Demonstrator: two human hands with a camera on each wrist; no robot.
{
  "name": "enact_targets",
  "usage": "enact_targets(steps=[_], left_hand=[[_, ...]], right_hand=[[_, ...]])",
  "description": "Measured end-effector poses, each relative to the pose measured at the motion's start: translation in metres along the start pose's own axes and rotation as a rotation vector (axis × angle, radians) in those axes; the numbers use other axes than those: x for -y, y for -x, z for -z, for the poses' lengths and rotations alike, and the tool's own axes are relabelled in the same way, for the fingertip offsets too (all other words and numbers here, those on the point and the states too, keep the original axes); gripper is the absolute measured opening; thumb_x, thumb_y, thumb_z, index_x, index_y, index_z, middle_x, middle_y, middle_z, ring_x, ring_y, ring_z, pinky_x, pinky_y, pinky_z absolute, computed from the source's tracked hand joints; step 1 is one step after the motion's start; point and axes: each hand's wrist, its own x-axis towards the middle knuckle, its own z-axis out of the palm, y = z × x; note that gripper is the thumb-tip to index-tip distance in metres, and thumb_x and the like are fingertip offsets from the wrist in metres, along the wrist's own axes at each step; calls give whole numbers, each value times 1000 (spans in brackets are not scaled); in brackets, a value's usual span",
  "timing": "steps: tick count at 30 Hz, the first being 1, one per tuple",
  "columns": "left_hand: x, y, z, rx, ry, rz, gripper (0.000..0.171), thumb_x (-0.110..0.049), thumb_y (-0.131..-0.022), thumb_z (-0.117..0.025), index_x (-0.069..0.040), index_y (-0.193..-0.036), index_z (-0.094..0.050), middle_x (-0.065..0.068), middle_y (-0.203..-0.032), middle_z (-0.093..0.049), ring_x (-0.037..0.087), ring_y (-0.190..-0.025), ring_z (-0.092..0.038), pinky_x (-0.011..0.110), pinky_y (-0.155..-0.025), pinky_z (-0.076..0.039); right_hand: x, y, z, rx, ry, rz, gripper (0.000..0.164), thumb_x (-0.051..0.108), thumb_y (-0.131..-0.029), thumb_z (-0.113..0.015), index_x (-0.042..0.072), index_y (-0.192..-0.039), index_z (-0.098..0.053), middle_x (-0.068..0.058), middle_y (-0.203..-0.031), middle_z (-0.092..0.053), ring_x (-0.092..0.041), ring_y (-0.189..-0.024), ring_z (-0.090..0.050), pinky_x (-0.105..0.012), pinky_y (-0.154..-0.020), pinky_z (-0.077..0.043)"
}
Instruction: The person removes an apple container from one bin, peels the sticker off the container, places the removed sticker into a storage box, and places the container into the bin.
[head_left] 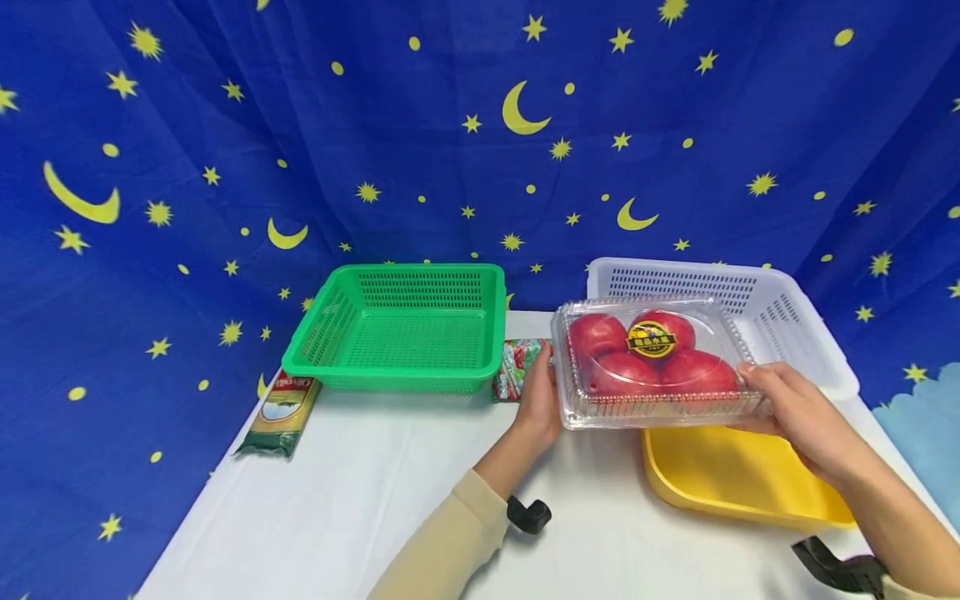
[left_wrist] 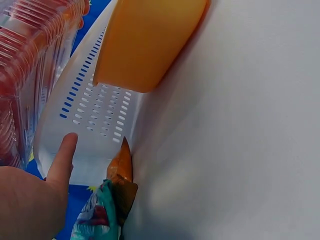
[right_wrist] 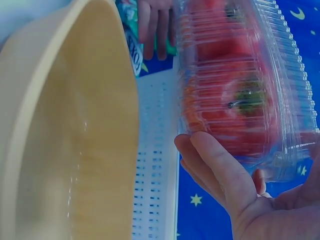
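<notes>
A clear plastic clamshell box [head_left: 600, 418] of red apples [head_left: 626, 373], with a black and yellow label on its lid, is held up at the right in the head view. My right hand [head_left: 798, 417] grips its right end, thumb on top and fingers underneath; the right wrist view shows those fingers [right_wrist: 220, 167] against the ribbed side. My left hand [head_left: 537, 400] is at the box's left end. Its fingers look straight in the right wrist view, and its thumb [left_wrist: 62, 162] points away, extended, in the left wrist view.
A yellow tub [head_left: 750, 504] stands below the box, with a white perforated basket [head_left: 813, 333] behind it. Left of centre is a green basket [head_left: 390, 379]. A red and green packet [head_left: 510, 371] lies beside it, and an Olivoila packet [head_left: 281, 417] by its front left corner.
</notes>
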Motion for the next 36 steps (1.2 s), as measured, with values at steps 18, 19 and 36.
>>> enact_targets(steps=[18, 19, 36], left_hand=[[-14, 35, 32, 98, 70, 117, 66, -58, -95, -39, -14, -143, -43, 10, -138, -49, 23, -126, -46, 40, -104, -36], [-14, 38, 35, 98, 58, 104, 64, -57, -96, -38, -14, -144, -42, 9, -138, -50, 23, -126, -46, 39, -104, -36], [-35, 87, 54, 144, -145, -53, 64, -51, -99, -35, -20, -152, -18, 13, -139, -41, 24, -124, -43, 38, -100, -38]], right_hand=[[6, 19, -30, -29, 4, 28, 37, 28, -105, -38, -8, -112, -44, -10, -100, -56, -14, -84, -64, -32, -69, -56], [7, 21, -32, -30, 7, 36, 36, 27, -105, -38, -8, -111, -44, -9, -100, -57, -14, -84, -64, -32, -69, -56], [11, 36, -69, -18, -38, -53, 37, 31, -104, -42, -6, -109, -46, -20, -110, -50, -19, -89, -60, -34, -70, -56]])
